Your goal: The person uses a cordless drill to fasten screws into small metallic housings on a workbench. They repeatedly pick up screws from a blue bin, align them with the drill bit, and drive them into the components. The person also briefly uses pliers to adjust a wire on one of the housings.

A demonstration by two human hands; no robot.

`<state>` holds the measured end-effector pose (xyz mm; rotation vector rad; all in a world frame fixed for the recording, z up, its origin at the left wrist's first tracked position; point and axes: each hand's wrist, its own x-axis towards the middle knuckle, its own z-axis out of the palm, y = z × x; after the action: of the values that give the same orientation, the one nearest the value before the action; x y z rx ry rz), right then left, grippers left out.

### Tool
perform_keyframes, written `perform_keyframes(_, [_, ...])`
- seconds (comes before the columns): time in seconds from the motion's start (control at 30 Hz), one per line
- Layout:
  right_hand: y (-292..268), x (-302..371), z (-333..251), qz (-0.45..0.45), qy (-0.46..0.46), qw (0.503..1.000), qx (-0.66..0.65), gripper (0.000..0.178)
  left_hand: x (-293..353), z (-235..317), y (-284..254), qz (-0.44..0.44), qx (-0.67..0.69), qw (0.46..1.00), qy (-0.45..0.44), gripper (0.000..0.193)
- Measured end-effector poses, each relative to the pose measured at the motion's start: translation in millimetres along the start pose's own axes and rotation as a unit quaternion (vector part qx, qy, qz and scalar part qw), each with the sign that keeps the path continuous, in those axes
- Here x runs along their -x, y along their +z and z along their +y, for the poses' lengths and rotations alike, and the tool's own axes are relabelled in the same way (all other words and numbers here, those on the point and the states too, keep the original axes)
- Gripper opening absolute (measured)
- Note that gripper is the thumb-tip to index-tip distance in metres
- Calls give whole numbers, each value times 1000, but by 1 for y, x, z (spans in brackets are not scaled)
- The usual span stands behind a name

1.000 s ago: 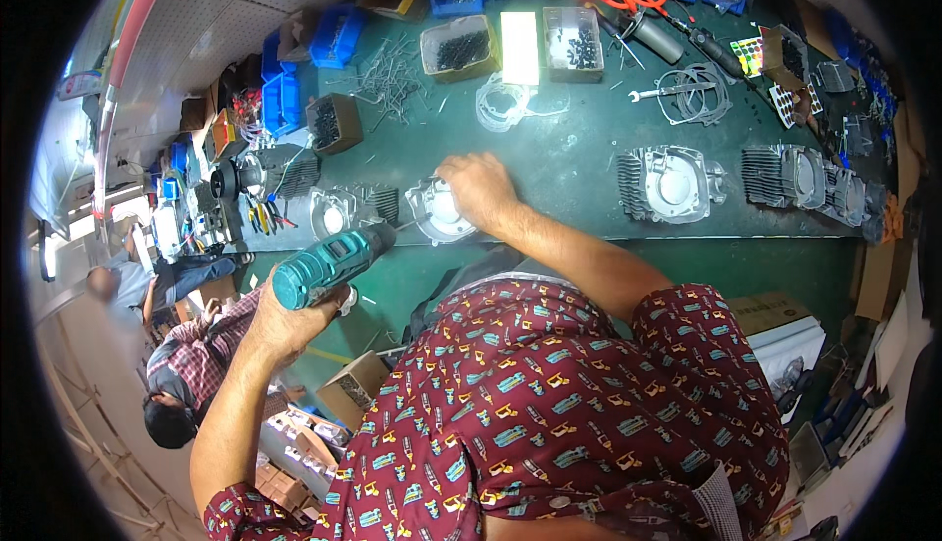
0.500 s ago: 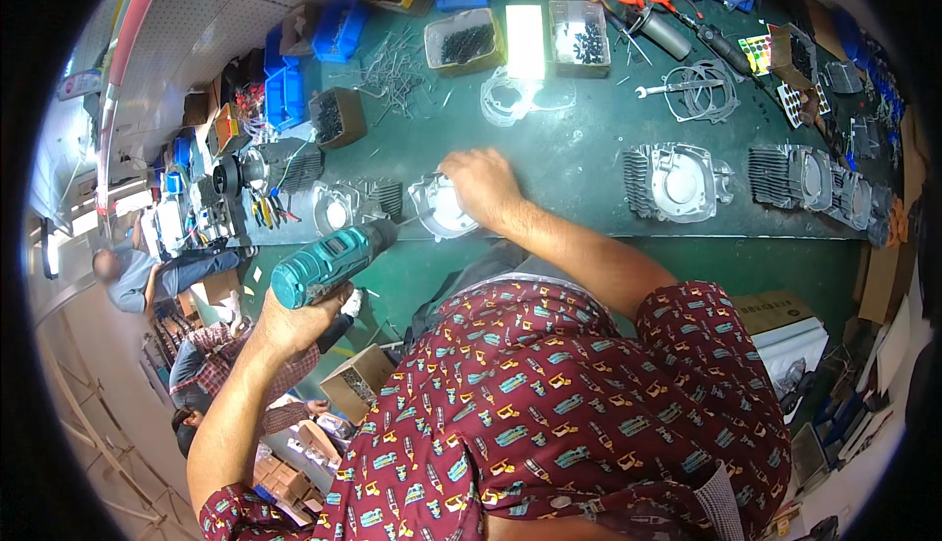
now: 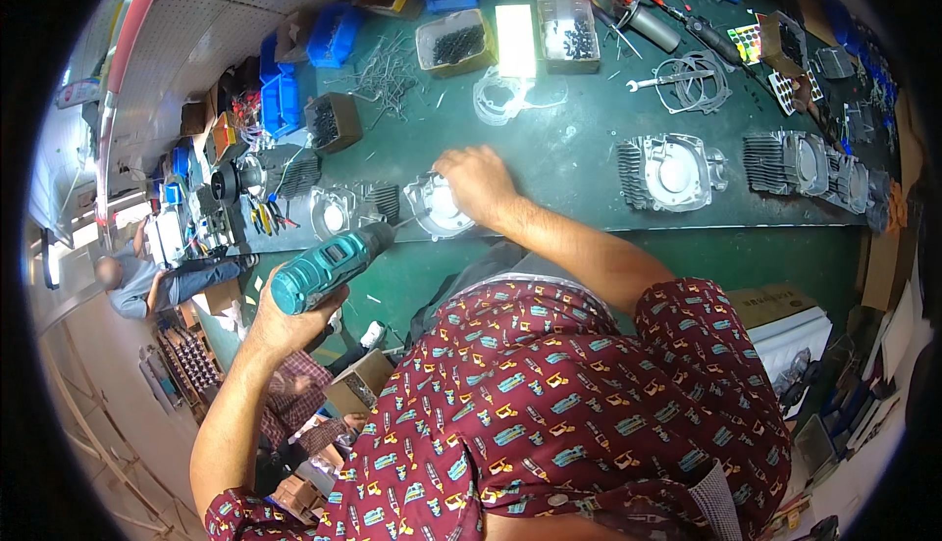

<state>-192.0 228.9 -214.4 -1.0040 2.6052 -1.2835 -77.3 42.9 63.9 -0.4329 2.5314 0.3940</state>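
Pliers [image 3: 263, 215] lie on bench [image 3: 569, 178], beyond and slightly left of the left grip. Left hand [image 3: 294, 323] is wrapped round the handle of a teal drill [image 3: 329, 268]; finger on trigger cannot be made out. Dark patch on drill body; lettering, if any, too small to read. Bit points right of this grip, toward a round metal casing [image 3: 439, 209]; contact at tip cannot be told. Right hand [image 3: 478, 183] lies over the casing's right side; thumb hidden, so pinching or merely pressing cannot be told. Finned casing [image 3: 677, 173]: right of right hand, well apart. Farther right and beyond, sticker sheet [image 3: 746, 44] with coloured dots. Carton [image 3: 770, 308], nearer the body: dark printing, illegible.
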Motion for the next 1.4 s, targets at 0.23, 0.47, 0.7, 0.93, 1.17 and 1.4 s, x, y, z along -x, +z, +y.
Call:
perform_keyframes(0.23, [3,0,1,11,-1,1000,-22,29,4,12,-6,-37,71,996,-49,33])
perform_keyframes(0.47, [-22,-13,-30,14,-132,989,63,36,3,-7,1,-30,104,994,-5,39])
perform_keyframes(0.7, [6,-20,-47,-174,-167,952,187,20,1,-7,2,-32,52,998,35,41])
perform_keyframes(0.93, [16,-16,-42,-129,-157,968,148,20,-1,-6,4,-18,51,999,3,38])
perform_keyframes(1.17, [13,-13,-39,-133,-170,965,148,18,0,-1,3,-9,50,999,9,37])
perform_keyframes(1.4, [16,-16,-39,-162,-168,960,152,20,10,21,-9,-17,39,999,-31,39])
